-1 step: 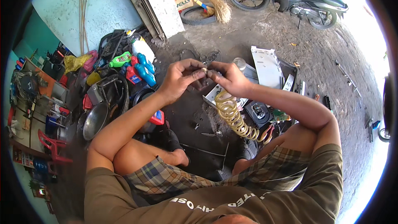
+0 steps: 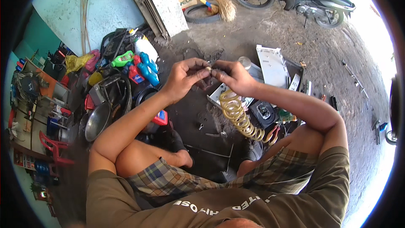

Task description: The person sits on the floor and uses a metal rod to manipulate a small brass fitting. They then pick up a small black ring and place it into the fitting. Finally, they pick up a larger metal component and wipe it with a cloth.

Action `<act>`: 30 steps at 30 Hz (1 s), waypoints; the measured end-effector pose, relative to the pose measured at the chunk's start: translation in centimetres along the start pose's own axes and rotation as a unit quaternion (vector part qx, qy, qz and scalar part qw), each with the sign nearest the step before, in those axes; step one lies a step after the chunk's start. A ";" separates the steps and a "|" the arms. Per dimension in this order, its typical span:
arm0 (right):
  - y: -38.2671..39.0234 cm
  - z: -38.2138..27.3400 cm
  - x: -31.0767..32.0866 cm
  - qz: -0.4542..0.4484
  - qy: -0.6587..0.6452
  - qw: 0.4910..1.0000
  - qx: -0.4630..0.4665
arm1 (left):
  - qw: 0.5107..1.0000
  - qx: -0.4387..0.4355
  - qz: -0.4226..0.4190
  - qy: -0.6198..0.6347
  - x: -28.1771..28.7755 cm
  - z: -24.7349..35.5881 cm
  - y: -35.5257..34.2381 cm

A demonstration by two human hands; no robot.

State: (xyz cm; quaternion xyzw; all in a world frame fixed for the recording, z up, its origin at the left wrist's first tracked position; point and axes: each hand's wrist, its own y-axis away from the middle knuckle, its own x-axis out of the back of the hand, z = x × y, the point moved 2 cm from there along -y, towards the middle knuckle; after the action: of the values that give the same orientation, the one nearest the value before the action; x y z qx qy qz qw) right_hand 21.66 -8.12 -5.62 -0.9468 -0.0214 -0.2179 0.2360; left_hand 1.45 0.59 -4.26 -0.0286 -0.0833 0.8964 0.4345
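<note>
My left hand and my right hand meet at centre, fingertips closed on a small pale piece, too small to identify. Just below my right hand, a coiled yellow hose stretches toward red-handled pliers. Behind that hand lie white metal panels and a clear round container. A dark device is beside the hose. A small metal piece lies on the dark ground between my feet.
Colourful bottles, a metal pan and assorted clutter fill the left side. A red chair stands at far left. A motorbike, straw broom and tyre are at the back. A long metal rod lies right.
</note>
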 end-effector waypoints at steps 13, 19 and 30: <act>10.9 11.5 -5.0 -0.536 0.260 0.793 -0.128 | 0.990 0.089 0.038 0.102 2.9 -3.7 1.1; 16.5 17.3 -6.5 -0.768 0.295 0.568 -0.029 | 0.984 0.096 0.041 0.142 2.8 -4.0 0.3; 10.0 10.4 -10.2 -0.611 0.360 0.704 -0.045 | 0.975 0.073 0.059 0.199 4.7 -3.4 -0.5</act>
State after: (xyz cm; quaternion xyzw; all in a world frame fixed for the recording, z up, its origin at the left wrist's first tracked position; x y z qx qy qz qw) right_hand 18.06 -11.63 -22.56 -0.5853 -0.4987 -0.6393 -0.0020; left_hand -0.64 5.06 -7.46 -0.1793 0.0727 0.9005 0.3894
